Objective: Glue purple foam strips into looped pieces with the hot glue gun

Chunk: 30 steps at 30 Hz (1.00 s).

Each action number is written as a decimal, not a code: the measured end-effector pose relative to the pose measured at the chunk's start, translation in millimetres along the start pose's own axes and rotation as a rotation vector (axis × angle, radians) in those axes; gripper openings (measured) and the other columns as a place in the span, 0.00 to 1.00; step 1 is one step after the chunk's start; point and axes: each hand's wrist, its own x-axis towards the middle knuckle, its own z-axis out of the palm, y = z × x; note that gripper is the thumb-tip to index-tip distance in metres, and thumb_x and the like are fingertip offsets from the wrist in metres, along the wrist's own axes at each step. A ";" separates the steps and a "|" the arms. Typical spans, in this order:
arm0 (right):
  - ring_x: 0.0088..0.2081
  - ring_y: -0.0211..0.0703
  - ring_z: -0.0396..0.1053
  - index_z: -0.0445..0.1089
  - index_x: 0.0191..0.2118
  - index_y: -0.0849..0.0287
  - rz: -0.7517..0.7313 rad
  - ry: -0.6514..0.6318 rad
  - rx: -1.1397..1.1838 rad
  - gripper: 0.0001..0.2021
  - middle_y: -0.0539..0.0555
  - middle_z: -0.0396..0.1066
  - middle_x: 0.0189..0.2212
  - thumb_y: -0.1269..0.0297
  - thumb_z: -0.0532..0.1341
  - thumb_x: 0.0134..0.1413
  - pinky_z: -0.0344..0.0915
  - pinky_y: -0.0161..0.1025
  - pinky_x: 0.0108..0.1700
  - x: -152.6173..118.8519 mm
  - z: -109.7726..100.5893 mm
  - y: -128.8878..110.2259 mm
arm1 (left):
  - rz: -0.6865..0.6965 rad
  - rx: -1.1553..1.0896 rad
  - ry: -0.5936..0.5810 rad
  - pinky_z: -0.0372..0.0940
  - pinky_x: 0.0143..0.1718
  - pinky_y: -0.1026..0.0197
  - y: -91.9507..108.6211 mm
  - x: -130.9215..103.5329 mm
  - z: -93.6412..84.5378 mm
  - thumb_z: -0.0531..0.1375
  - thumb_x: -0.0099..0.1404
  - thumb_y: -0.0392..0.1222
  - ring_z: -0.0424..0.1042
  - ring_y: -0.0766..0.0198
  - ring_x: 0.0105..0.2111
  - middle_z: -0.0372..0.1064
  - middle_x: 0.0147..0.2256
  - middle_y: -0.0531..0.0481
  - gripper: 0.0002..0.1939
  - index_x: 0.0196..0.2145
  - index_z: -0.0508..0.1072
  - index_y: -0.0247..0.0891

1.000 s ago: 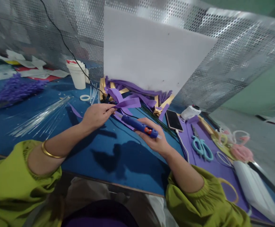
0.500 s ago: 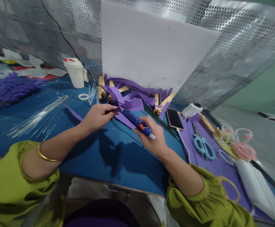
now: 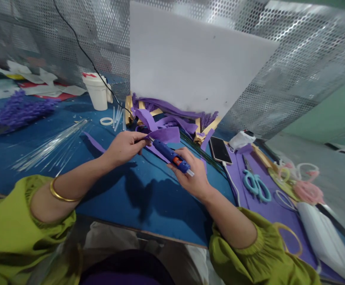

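Observation:
My left hand (image 3: pixel 127 146) pinches a purple ribbon strip (image 3: pixel 168 135) between thumb and fingers over the blue table. A blue glue gun (image 3: pixel 171 154) is wrapped in my right hand (image 3: pixel 192 174), its nozzle pointing up and left at the ribbon beside my left fingertips. From its back end a clear glue stick pokes out. Whether the nozzle touches the ribbon, I cannot tell. Just behind my hands lie more looped purple strips (image 3: pixel 145 118) and purple flower bunches with tan paper (image 3: pixel 200 136).
Left are clear thin strands (image 3: pixel 52 144), a purple lavender bunch (image 3: pixel 21 111), a tape ring (image 3: pixel 106 121) and a white cup (image 3: pixel 97 92). A white board (image 3: pixel 190 59) stands behind. Right are a phone (image 3: pixel 220 149), teal-handled scissors (image 3: pixel 256 184) and a white box-like object (image 3: pixel 328 237).
The view has shifted slightly, so everything sits a little further right. My hands keep nearly the same pose, with the glue gun's nozzle still at the ribbon.

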 end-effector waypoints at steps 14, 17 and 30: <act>0.30 0.43 0.69 0.64 0.42 0.55 0.016 0.001 -0.025 0.07 0.53 0.72 0.34 0.60 0.60 0.63 0.62 0.37 0.30 0.2 -0.9 -2.9 | 0.053 0.106 0.053 0.61 0.32 0.63 -1.4 -1.8 1.3 0.55 0.67 0.48 0.73 0.60 0.30 0.76 0.28 0.50 0.18 0.39 0.82 0.37; 0.30 0.43 0.69 0.64 0.42 0.54 0.031 -0.009 -0.039 0.06 0.52 0.71 0.33 0.60 0.59 0.63 0.62 0.37 0.30 0.0 -1.1 -2.7 | 0.069 0.097 0.055 0.60 0.31 0.63 -2.3 -1.6 1.5 0.55 0.67 0.48 0.73 0.61 0.29 0.75 0.27 0.51 0.18 0.39 0.82 0.37; 0.29 0.43 0.68 0.64 0.40 0.54 0.039 -0.007 -0.048 0.06 0.52 0.70 0.32 0.60 0.60 0.63 0.61 0.38 0.30 -0.2 -0.3 -1.5 | 0.083 0.043 0.017 0.57 0.26 0.64 -5.3 -1.0 3.0 0.55 0.67 0.49 0.67 0.64 0.23 0.68 0.20 0.53 0.18 0.33 0.80 0.36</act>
